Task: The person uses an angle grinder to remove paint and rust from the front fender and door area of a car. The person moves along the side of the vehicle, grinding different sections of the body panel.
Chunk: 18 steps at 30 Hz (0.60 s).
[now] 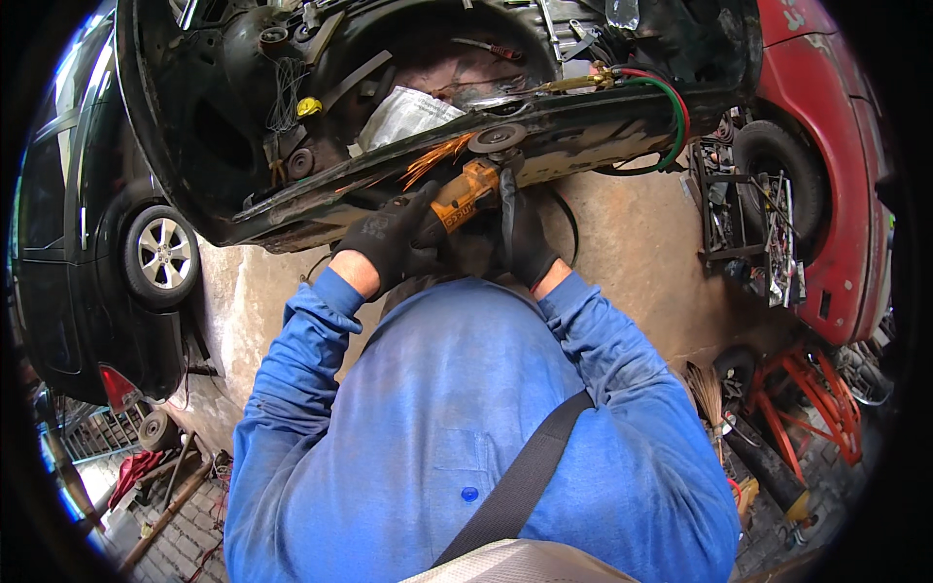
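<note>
Orange sparks are being thrown leftward as the yellow angle grinder is gripped by the gloved left hand and right hand, its disc held at the dark car-body sill; grinding seems under way, steady pressure apparently being called for next.

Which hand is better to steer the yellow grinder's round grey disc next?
Probably right: the black-gloved right hand is by the head of the yellow grinder, nearer the disc; the black-gloved left hand is farther back.
</note>
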Tool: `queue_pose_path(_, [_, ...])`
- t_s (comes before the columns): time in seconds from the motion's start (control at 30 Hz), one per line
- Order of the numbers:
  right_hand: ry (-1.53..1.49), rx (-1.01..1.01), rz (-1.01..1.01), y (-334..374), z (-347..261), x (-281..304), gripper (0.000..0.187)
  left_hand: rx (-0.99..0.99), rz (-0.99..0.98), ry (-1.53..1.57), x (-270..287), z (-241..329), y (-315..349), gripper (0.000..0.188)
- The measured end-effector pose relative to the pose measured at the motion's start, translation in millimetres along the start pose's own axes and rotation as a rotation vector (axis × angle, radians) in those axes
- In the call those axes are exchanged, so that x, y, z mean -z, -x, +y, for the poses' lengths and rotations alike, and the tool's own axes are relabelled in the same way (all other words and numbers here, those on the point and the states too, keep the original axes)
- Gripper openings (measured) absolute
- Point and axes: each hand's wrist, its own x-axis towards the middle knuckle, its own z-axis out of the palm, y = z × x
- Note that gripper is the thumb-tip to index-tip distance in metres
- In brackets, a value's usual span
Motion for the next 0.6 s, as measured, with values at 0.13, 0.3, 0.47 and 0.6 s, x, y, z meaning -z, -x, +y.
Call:
queue_pose_path(0.13, [-0.062, -0.089, -0.007, 2, -11, -13, 0.061, -0.004, 0.021, -0.031, 5, -2, 4, 0.097])
queue_pose_path(0.3, [0.125, -0.002, -0.037, 14, -20, -34, 0.059, 0.020, 0.014, -0.036, 10, -7, 22, 0.098])
queue_pose_path(0.47, [0.264, 0.146, 0.007, 22, -30, -36, 0.055, 0.013, 0.046, 0.096, 6, -3, 26, 0.101])
queue_pose_path(0.6, [0.402, 0.306, 0.105, 40, -46, -34, 0.051, -0.013, 0.101, 0.355, -7, 16, 9, 0.106])
